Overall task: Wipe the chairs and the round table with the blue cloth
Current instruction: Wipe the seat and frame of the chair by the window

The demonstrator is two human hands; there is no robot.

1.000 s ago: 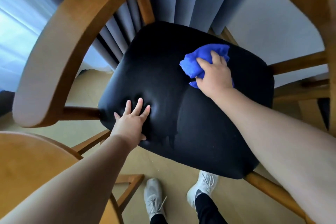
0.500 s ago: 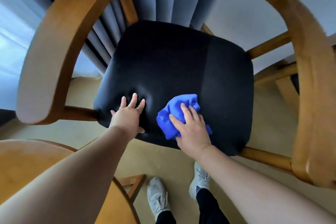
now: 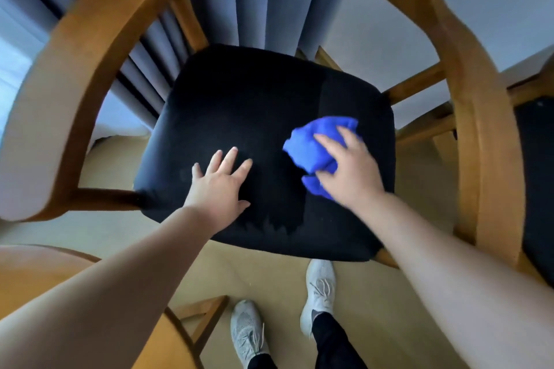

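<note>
A wooden armchair with a curved backrest [image 3: 90, 39] and a black padded seat [image 3: 239, 105] fills the view. The crumpled blue cloth [image 3: 311, 147] lies on the right half of the seat under my right hand [image 3: 350, 171], whose fingers press it onto the cushion. My left hand [image 3: 218, 186] rests flat on the seat's front left part, fingers spread. A damp streak shows near the seat's front edge. The round wooden table [image 3: 36, 272] shows at the lower left, partly hidden by my left arm.
A second chair with a dark seat [image 3: 536, 177] stands at the right edge. Grey curtains [image 3: 269, 9] and a pale wall lie behind the chair. My two feet in grey shoes [image 3: 317, 293] stand on the tan floor just below the seat.
My right hand swept the cloth from the seat's back right to the front middle, then back out to the right. My left hand stayed pressed on the seat.
</note>
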